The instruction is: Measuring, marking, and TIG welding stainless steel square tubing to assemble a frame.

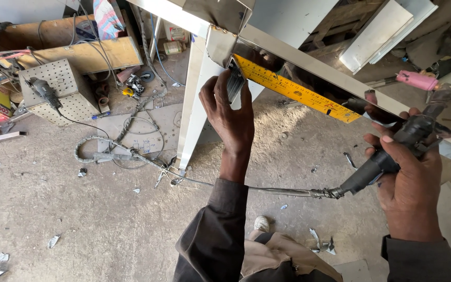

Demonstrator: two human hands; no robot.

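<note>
Right hand (411, 188) at 4 o'clock is wrapped around the torch (392, 154), tip not on the joint yet. Left hand (230, 117) pinches the square (288, 86) into the frame (309, 62) corner at 12. Looks like it's still lining up, no bead laid there. Grinder (43, 91) sits way off at 10.

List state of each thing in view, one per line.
left hand: gripping the try square at the frame corner
try square: yellow blade laid along the steel rail
right hand: closed round the welding torch
welding torch: held up, pink nozzle near the rail
steel frame: standing on the floor
angle grinder: lying on perforated box
</note>
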